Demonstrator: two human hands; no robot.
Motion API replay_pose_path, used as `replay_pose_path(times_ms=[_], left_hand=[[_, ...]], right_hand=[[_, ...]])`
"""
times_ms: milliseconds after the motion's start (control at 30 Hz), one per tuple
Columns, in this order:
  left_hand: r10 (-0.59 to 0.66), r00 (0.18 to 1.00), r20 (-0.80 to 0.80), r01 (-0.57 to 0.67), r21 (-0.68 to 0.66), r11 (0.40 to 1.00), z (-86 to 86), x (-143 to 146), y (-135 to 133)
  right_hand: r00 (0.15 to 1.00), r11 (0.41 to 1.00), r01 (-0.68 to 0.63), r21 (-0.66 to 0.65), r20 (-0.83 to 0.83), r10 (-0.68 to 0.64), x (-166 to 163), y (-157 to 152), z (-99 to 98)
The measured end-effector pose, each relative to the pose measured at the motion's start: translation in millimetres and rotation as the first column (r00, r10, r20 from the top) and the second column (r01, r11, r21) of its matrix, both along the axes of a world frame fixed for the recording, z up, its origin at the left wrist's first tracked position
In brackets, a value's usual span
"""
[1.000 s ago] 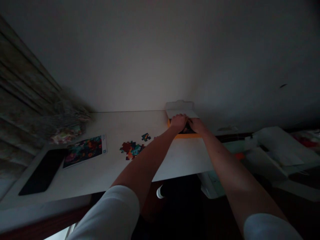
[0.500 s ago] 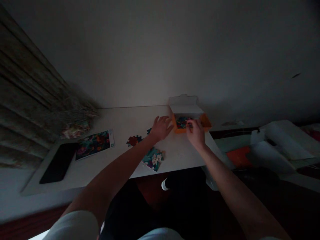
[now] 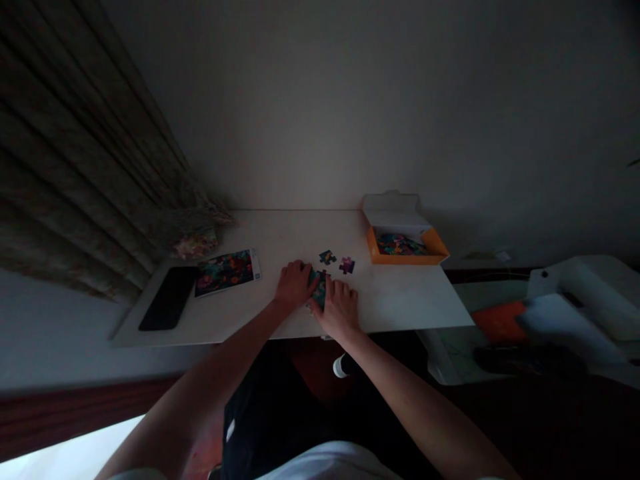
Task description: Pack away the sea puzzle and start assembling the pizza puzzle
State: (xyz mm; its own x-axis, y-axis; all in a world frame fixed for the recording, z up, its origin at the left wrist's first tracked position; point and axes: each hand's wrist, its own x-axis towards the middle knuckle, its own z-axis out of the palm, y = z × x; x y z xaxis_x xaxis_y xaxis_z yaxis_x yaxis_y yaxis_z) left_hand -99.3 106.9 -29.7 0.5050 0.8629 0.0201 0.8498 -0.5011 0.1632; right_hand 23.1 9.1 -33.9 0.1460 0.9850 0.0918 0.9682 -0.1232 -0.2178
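Note:
A joined patch of jigsaw puzzle pieces [image 3: 319, 293] in teal and dark colours lies on the white table, partly hidden by both hands. My left hand [image 3: 294, 287] is closed on its left side, with the fingers curled at its edge. From the right, my right hand [image 3: 340, 308] is closed on the patch too, its thumb along the near side and its fingers over the right part. Just beyond the hands lie two loose bits, a dark teal and orange jigsaw piece [image 3: 327, 257] and a purple jigsaw piece [image 3: 347, 265].
An orange box [image 3: 409, 259] with its white lid up holds many jigsaw pieces at the back right. On the left are a flowery picture sheet [image 3: 226, 272], a black phone-like slab [image 3: 169, 299] and a wrapped bouquet [image 3: 195, 243]. A curtain hangs beside the table [image 3: 410, 300].
My right hand has left the orange box and come left and nearer to the puzzle patch. My left hand has drawn back onto it. The view has shifted, and two loose pieces now show.

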Motion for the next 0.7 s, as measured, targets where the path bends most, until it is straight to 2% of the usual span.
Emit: replay_pose_path(times_ms=[233,367,533,700], left_hand=[[0.184,0.983,0.005,-0.184,0.023,0.983,-0.6,17,14],[0.234,0.971,0.041,-0.235,0.025,0.972,2.6,24,16],[0.251,0.965,0.083,-0.243,-0.094,0.966,4.1,29,18],[0.268,0.958,0.097,-0.247,-0.187,0.951,14.7,21,36]], right_hand=[[1.000,1.000,0.012,-0.028,0.008,-0.012,18,12,0.7],[1.000,1.000,-0.016,-0.019,0.011,0.016,25,18,-1.3],[0.996,0.997,-0.075,-0.004,0.052,0.076,34,27,-0.1],[0.989,0.989,-0.148,0.012,0.004,0.148,39,28,-3.6]])
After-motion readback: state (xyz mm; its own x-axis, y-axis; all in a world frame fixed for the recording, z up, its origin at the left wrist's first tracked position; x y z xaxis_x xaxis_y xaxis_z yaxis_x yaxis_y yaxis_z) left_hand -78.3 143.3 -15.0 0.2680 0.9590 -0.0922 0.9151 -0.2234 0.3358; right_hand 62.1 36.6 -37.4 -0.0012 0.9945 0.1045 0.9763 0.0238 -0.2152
